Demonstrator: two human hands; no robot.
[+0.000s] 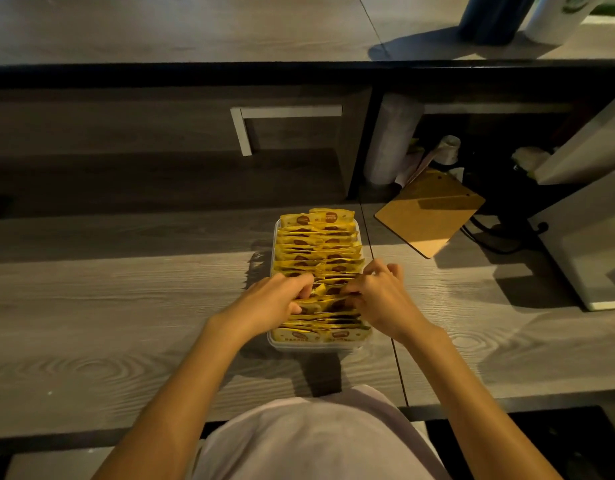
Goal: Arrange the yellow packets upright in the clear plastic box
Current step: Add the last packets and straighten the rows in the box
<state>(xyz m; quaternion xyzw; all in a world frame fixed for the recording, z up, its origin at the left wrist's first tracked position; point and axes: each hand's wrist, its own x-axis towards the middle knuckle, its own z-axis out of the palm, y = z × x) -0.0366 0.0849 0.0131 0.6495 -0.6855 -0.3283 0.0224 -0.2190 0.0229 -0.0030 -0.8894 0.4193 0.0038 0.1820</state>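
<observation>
A clear plastic box stands on the wooden counter in front of me, packed with two rows of several yellow packets standing on edge. My left hand reaches in from the left and pinches packets near the middle of the box with curled fingers. From the right, my right hand comes in over the box and its curled fingers pinch packets in the same spot. Both hands hide the packets beneath them. The packets nearest me show their printed faces.
A brown clipboard lies right of the box, at the back. A white appliance stands at the far right with black cables beside it. A roll of plastic sits in the shelf behind. A raised ledge runs along the back.
</observation>
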